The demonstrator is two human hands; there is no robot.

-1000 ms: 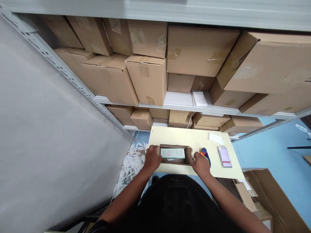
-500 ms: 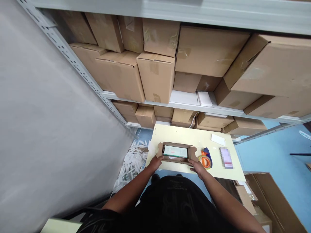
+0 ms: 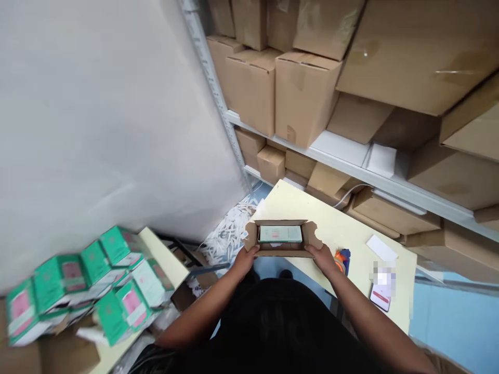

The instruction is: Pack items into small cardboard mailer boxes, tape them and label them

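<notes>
Between my two hands is an open brown cardboard box (image 3: pixel 284 253), its end flaps spread outward. Inside it lies a white and green carton (image 3: pixel 280 234). My left hand (image 3: pixel 245 259) grips the near left corner of the box, thumb at the rim. On the near right corner, my right hand (image 3: pixel 322 258) has hold of the box in the same way. An orange and blue tape dispenser (image 3: pixel 343 258) sits on the cream table (image 3: pixel 351 228) just beyond my right hand, partly hidden by my forearm.
Green and white cartons (image 3: pixel 117 311) are heaped on a surface at the left. Paper scraps (image 3: pixel 230 226) cover the floor by the wall. A phone (image 3: pixel 381 293) and a white card (image 3: pixel 382 248) lie on the table's right side. Shelves (image 3: pixel 351 161) of cardboard boxes stand behind.
My view has turned left, bringing the heap of green cartons into sight. Both hands still hold the box, which has moved left relative to the tape dispenser.
</notes>
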